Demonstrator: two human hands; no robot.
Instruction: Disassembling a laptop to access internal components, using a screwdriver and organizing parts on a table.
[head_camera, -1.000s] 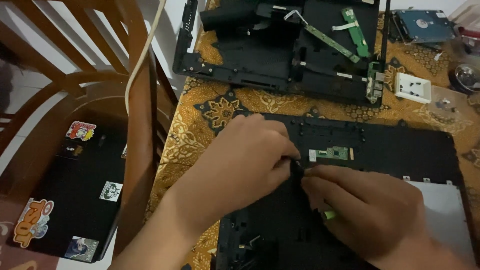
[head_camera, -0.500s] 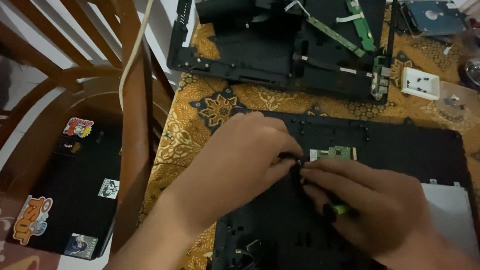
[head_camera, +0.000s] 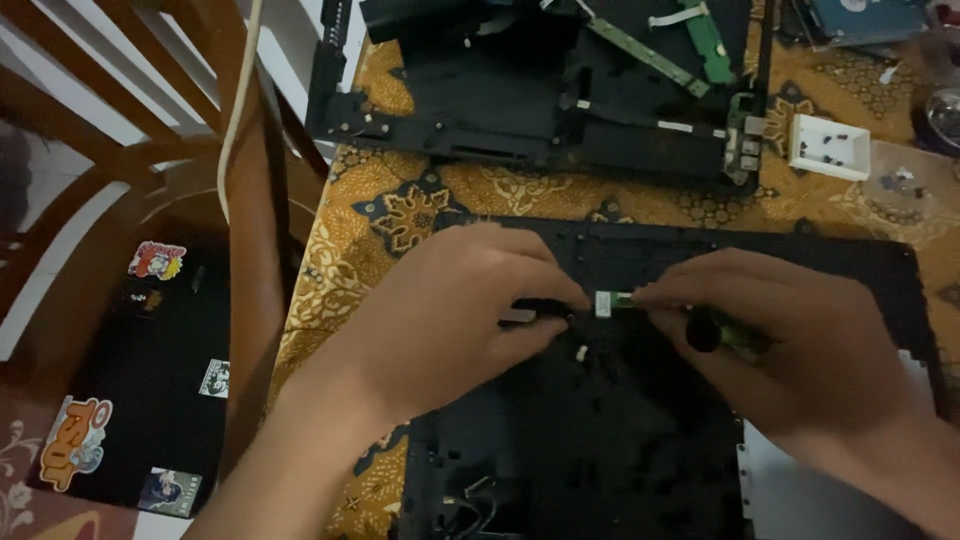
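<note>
The left hand (head_camera: 455, 315) rests on a black laptop panel (head_camera: 620, 440), its fingertips pressed together on a small part at the panel's middle; what they pinch cannot be told. The right hand (head_camera: 790, 350) is curled around a green-handled screwdriver (head_camera: 725, 333), its tip near a small green circuit board (head_camera: 612, 301) on the panel. Farther up the patterned bench (head_camera: 400, 215) lie a stripped laptop chassis (head_camera: 540, 110) and a white tray (head_camera: 828, 147) of screws. A wooden chair (head_camera: 245, 260) stands left.
</note>
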